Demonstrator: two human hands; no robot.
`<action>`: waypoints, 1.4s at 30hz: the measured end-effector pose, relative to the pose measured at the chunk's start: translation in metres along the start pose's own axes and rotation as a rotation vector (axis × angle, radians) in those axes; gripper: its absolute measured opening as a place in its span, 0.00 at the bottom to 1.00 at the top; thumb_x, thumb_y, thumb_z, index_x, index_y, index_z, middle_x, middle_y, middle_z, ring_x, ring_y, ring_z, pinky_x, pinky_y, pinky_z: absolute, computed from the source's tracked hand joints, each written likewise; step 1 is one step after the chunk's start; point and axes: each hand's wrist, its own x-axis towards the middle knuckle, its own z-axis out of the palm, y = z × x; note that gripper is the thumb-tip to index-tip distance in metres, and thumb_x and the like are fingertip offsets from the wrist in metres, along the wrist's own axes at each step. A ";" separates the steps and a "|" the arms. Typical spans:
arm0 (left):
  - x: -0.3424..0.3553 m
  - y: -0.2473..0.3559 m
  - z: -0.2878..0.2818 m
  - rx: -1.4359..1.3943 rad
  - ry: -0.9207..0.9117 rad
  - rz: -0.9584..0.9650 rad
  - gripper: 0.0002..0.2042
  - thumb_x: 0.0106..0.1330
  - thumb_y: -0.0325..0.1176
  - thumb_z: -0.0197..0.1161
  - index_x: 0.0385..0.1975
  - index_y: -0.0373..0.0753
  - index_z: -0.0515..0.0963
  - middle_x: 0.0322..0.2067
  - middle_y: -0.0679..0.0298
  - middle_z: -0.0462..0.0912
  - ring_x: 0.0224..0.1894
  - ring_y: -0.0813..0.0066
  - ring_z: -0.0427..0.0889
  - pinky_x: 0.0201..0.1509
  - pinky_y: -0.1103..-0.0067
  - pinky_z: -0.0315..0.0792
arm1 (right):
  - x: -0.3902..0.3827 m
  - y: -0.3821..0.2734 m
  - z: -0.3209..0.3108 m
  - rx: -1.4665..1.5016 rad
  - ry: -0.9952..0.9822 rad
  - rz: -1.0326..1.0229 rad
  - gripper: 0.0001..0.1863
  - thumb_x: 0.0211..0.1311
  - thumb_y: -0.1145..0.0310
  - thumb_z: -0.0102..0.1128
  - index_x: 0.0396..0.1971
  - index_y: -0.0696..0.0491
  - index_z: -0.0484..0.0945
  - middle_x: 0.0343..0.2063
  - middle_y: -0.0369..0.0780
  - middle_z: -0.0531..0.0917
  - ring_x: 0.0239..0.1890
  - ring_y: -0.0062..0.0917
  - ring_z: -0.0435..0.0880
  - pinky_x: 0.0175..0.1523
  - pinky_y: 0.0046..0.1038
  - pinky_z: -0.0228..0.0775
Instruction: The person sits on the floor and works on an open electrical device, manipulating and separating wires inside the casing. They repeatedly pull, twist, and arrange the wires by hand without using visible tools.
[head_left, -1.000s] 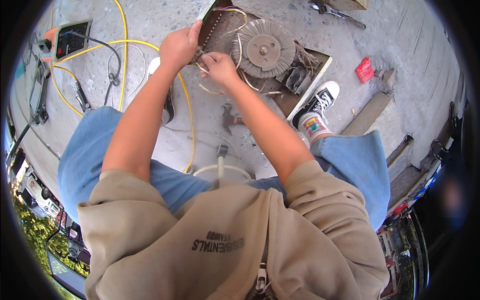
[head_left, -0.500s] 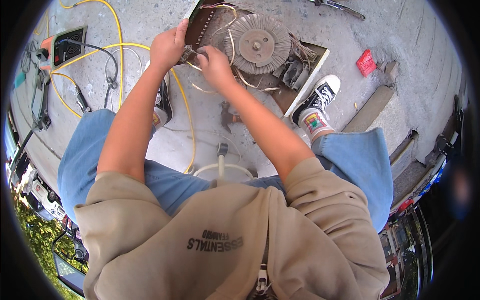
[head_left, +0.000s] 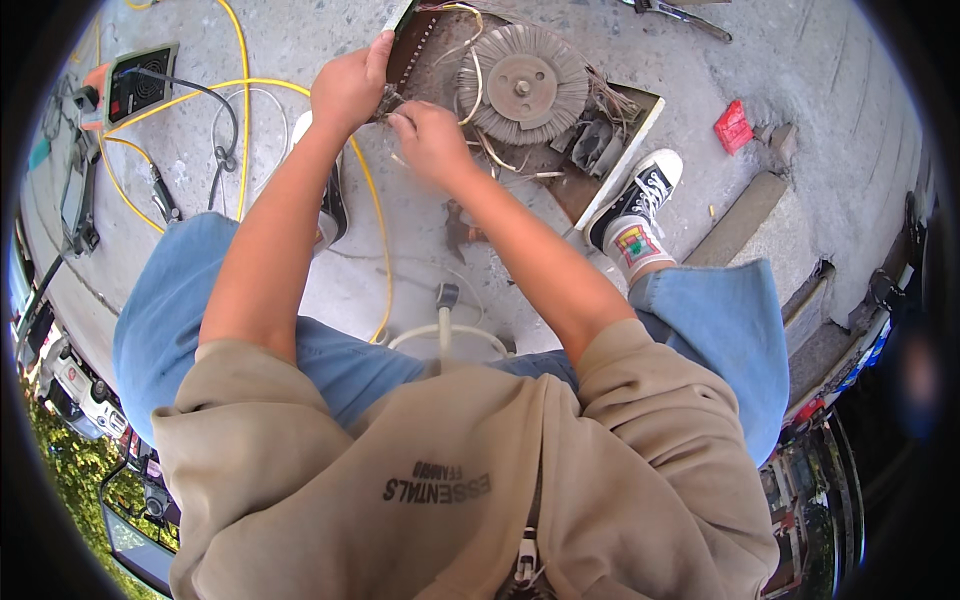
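My left hand (head_left: 350,88) is closed at the near-left end of an opened metal casing (head_left: 645,128), one finger stretched along its edge. Just right of it, the fingers of my right hand (head_left: 432,142) are pinched together. Between the two hands sits a small grey-brown part (head_left: 390,101) with wires by it; both hands seem to grip it, though its kind is hard to make out. A round finned fan wheel (head_left: 522,125) lies in the casing, with pale loose wires (head_left: 495,155) beside it and a dark motor-like part (head_left: 597,148) at its lower right.
A hammer (head_left: 460,232) lies on the concrete between my feet, near a stool frame (head_left: 445,325). Yellow hose (head_left: 382,240) runs at left, by a machine with an orange end (head_left: 140,85). Pliers-like tool (head_left: 690,18), red packet (head_left: 733,127) and concrete block (head_left: 740,218) lie rightward.
Both hands have shifted slightly right and, in the view, the casing and fan wheel have too. The grip on the small part looks much the same.
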 end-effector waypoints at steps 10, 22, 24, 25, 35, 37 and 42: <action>0.000 -0.001 0.006 0.011 0.030 0.012 0.33 0.70 0.62 0.36 0.25 0.42 0.82 0.27 0.52 0.83 0.35 0.48 0.80 0.39 0.62 0.73 | 0.004 -0.008 0.010 -0.154 -0.190 0.191 0.09 0.61 0.68 0.55 0.28 0.60 0.76 0.31 0.55 0.81 0.37 0.50 0.80 0.44 0.46 0.71; -0.003 0.003 0.005 0.039 0.015 -0.002 0.33 0.69 0.63 0.35 0.24 0.43 0.82 0.27 0.53 0.83 0.34 0.50 0.81 0.37 0.62 0.73 | 0.001 0.003 0.022 -0.159 0.157 0.068 0.07 0.63 0.70 0.54 0.32 0.60 0.72 0.33 0.53 0.78 0.36 0.51 0.78 0.41 0.47 0.70; -0.003 0.003 0.005 0.030 0.006 0.004 0.33 0.69 0.63 0.35 0.24 0.43 0.82 0.27 0.53 0.83 0.34 0.50 0.81 0.37 0.62 0.73 | -0.002 0.002 0.022 -0.132 0.194 0.073 0.07 0.62 0.70 0.55 0.32 0.60 0.72 0.32 0.52 0.78 0.36 0.51 0.78 0.41 0.47 0.70; -0.003 0.002 0.005 0.027 0.000 0.004 0.33 0.69 0.63 0.36 0.24 0.43 0.82 0.27 0.53 0.83 0.34 0.50 0.81 0.37 0.62 0.73 | -0.003 -0.001 0.022 -0.117 0.210 0.077 0.07 0.61 0.70 0.55 0.32 0.60 0.73 0.31 0.52 0.78 0.36 0.51 0.78 0.41 0.47 0.70; -0.003 0.001 0.006 0.034 0.011 -0.015 0.34 0.70 0.62 0.35 0.24 0.39 0.81 0.28 0.49 0.82 0.35 0.46 0.80 0.39 0.61 0.72 | -0.003 -0.007 0.006 -0.073 0.130 0.016 0.07 0.57 0.71 0.59 0.28 0.59 0.78 0.28 0.52 0.81 0.33 0.49 0.80 0.40 0.44 0.72; -0.002 0.007 0.004 0.033 0.010 -0.019 0.34 0.70 0.61 0.35 0.25 0.39 0.81 0.28 0.49 0.82 0.36 0.46 0.80 0.39 0.61 0.72 | -0.002 0.000 0.010 -0.123 0.124 0.066 0.07 0.57 0.71 0.59 0.28 0.59 0.78 0.28 0.52 0.81 0.33 0.49 0.80 0.40 0.44 0.71; -0.003 0.009 0.007 0.045 0.043 0.011 0.34 0.70 0.62 0.35 0.25 0.39 0.81 0.28 0.49 0.82 0.36 0.46 0.80 0.39 0.60 0.72 | -0.003 -0.004 0.021 -0.185 -0.035 0.163 0.07 0.57 0.70 0.59 0.27 0.60 0.78 0.29 0.52 0.81 0.34 0.48 0.80 0.39 0.45 0.71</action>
